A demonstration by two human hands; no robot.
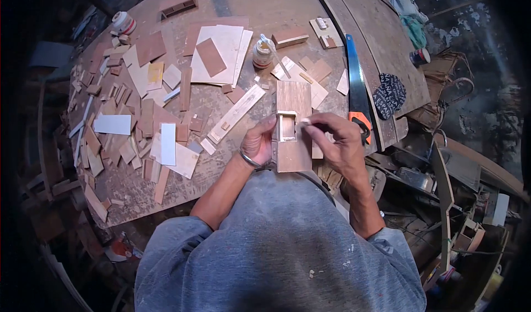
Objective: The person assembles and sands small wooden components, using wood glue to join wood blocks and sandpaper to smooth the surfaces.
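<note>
A long brown wooden box (293, 156) stands lengthwise in front of my chest, with a pale-edged rectangular opening (287, 127) in its upper face. My left hand (259, 142) grips the box's left side, thumb near the opening. Just right of the opening, my right hand (338, 144) is closed in a pinch, and a small pale wood piece (306, 122) shows at its fingertips. Its exact shape is too small to make out. A glue jar (262, 54) with a brush (280, 58) lying across it is beyond the box.
A handsaw (357, 79) with an orange handle lies at the right, near a dark patterned cloth (389, 96). Wood offcuts and white strips (113, 124) cover the left of the worktable (207, 173). Thin sheets (239, 43) and a long pale strip (235, 113) lie ahead.
</note>
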